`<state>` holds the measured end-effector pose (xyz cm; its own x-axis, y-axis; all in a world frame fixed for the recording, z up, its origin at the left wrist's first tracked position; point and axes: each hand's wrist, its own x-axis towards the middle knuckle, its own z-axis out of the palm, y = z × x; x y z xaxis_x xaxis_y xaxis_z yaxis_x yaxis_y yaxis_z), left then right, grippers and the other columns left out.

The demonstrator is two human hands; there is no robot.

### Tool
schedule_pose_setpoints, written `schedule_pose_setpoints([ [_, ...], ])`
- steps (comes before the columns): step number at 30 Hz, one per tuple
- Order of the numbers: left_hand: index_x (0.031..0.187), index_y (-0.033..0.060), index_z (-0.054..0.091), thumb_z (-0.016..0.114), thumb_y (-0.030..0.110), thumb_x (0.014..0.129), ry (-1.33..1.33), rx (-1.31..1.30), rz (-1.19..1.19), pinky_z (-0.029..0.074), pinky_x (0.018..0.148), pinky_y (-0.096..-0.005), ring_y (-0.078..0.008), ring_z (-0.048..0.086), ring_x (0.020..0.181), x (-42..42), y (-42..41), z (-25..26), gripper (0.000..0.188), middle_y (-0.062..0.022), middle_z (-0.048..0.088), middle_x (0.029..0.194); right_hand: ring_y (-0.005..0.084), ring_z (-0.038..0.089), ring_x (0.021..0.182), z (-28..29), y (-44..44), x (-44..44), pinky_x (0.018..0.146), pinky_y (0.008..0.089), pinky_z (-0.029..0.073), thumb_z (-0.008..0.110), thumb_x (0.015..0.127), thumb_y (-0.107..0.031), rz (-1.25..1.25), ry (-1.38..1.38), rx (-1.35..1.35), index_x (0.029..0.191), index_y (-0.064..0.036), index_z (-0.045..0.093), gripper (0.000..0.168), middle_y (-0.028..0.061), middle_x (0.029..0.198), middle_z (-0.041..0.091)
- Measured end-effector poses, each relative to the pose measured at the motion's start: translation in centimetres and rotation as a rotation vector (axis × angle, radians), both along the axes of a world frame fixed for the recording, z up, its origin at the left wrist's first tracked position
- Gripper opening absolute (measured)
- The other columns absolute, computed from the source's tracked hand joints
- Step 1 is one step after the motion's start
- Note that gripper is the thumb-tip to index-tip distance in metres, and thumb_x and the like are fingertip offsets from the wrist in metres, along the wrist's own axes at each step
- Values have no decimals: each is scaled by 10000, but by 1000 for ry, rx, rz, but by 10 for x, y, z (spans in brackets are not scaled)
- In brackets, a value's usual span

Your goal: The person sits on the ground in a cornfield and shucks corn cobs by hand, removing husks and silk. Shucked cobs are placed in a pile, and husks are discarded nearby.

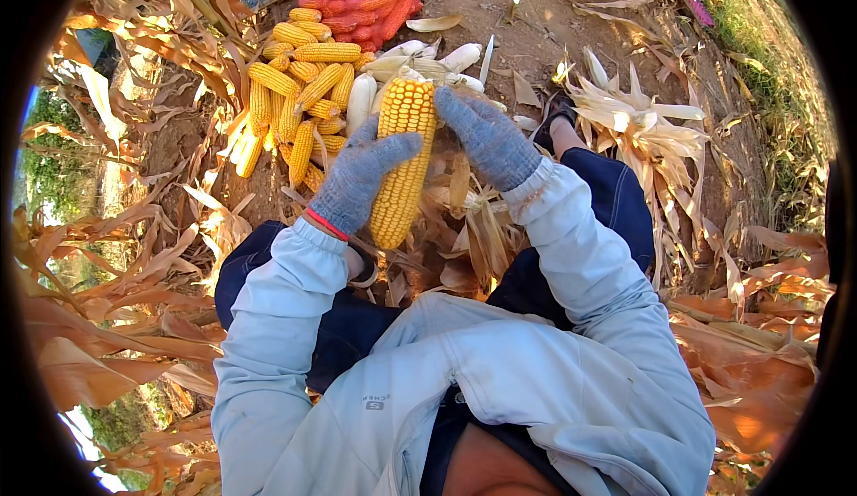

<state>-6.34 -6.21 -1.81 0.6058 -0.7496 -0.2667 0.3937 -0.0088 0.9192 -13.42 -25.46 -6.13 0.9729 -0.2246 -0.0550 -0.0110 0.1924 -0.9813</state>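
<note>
A large husked yellow corn cob [400, 174] stands nearly upright in the view, its broad top end up. My left hand [365, 171], in a grey knit glove with a red cuff edge, grips it, the thumb lying across the kernels. My right hand [489, 136], gloved alike, is by the cob's upper right side, its fingertips at or touching the edge. What its palm holds, if anything, is hidden. Just beyond my left hand lies a heap of husked yellow cobs [304, 94]. Cobs in pale husks [408, 57] lie behind the held cob.
A red mesh sack [361, 4] with cobs inside lies beyond the heap. Loose dry husks [482, 235] cover the soil between my feet, and a husk pile [636, 121] sits by my right foot. Dry corn stalks [100, 322] crowd the left side. Grass [770, 61] borders the right.
</note>
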Motion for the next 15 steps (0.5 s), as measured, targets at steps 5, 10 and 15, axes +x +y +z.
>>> schedule_pose_setpoints([
  [5,1412,12,538,740,143,913,-209,79,-83,585,827,-294,-150,681,992,0,2,-3,554,-66,680,1190,164,658,1067,-17,-10,15,936,312,531,546,1083,-359,-42,-124,117,1301,7,634,435,106,1162,706],
  [10,1445,16,524,761,105,898,-295,86,-78,571,848,-287,-137,667,1015,-2,2,-8,603,-48,677,1217,158,675,1044,-5,-15,2,933,299,576,576,1066,-353,53,-92,396,1387,-27,579,458,81,1226,685],
  [15,1449,21,525,768,75,897,-258,159,-160,563,885,-282,-128,654,1049,-1,6,-12,606,-47,675,1216,123,637,862,15,-10,-5,771,294,550,628,1031,-246,41,-46,655,1213,-36,647,278,38,1006,682],
])
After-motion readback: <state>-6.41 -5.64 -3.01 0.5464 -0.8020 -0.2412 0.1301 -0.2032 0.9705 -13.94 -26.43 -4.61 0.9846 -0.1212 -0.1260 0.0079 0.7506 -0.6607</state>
